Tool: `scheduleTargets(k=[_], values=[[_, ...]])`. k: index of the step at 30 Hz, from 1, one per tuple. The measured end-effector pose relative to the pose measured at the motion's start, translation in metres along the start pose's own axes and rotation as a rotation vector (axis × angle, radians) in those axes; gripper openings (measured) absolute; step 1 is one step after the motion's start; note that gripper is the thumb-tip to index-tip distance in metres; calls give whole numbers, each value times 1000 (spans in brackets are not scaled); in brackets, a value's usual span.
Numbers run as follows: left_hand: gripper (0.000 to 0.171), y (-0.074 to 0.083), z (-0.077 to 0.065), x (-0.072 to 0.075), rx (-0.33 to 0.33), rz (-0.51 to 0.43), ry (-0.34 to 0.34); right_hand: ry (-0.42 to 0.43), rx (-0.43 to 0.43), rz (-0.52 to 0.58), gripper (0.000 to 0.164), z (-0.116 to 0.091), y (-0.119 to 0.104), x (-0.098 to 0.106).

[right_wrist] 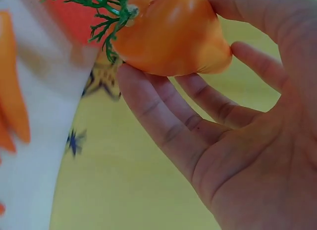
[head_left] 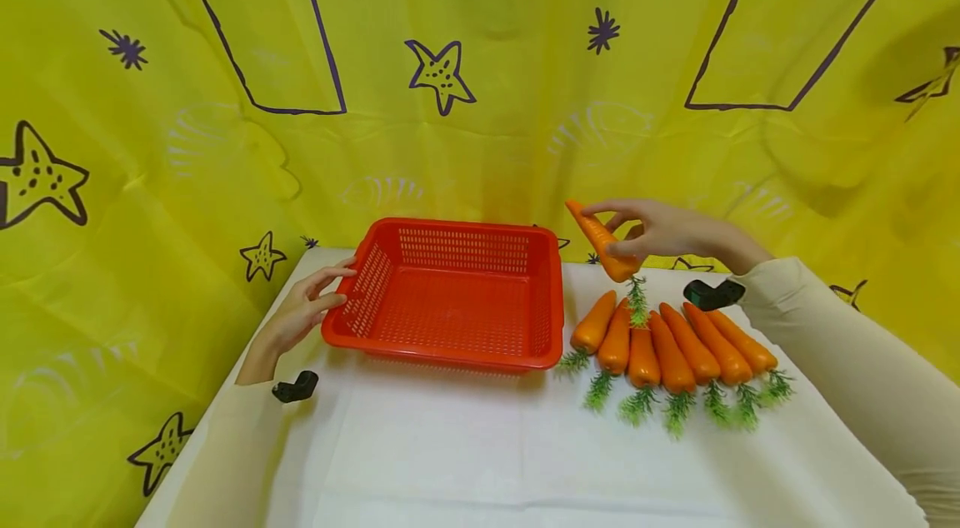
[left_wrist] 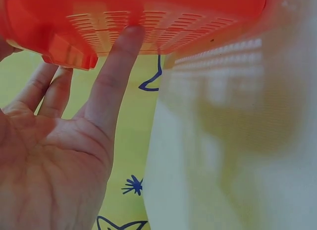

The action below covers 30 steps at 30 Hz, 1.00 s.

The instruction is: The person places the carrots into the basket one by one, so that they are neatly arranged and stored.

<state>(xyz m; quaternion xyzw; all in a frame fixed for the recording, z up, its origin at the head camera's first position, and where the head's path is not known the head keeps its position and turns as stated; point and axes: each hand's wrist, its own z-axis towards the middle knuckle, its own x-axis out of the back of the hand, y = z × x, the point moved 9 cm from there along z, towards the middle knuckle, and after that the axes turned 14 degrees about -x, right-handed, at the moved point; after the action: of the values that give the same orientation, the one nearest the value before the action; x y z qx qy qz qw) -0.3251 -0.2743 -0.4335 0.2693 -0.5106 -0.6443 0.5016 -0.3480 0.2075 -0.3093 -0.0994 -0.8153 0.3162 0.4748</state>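
My right hand (head_left: pixel 660 226) holds an orange carrot (head_left: pixel 596 235) by its sides, between thumb and fingers, above the right end of the table. Its narrow tip points up and left; a green leafy tuft (right_wrist: pixel 106 14) hangs at the thick end. Below it, several more carrots (head_left: pixel 671 353) lie fanned side by side, tufts toward me. A red plastic basket (head_left: pixel 442 355) with slotted walls stands left of them. At its left side, my left hand (head_left: pixel 300 311) touches the outer wall with extended fingers, one of them (left_wrist: pixel 106 84) lying along the slots.
A white-covered table (head_left: pixel 450 461) carries the basket and carrots. Behind and left of it hangs a yellow curtain (head_left: pixel 510 145) with drawn stars and fish, close to the table's back edge. A dark wrist device (head_left: pixel 714 295) sits by the right sleeve.
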Motion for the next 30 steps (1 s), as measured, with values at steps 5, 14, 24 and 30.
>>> scheduleTargets(k=[5, 14, 24, 30], values=[[40, 2, 1, 0, 11, 10, 0, -54, 79, 42, 66, 34, -30, -21], [41, 5, 2, -3, -7, -16, 0, -145, 88, 154, 65, 88, -76, -67], [40, 0, 1, 0, -3, -19, 6, -194, 85, 256, 64, 145, -115, -127], [40, -1, 2, -1, -3, -26, 9, -243, -9, 348, 64, 176, -125, -162]])
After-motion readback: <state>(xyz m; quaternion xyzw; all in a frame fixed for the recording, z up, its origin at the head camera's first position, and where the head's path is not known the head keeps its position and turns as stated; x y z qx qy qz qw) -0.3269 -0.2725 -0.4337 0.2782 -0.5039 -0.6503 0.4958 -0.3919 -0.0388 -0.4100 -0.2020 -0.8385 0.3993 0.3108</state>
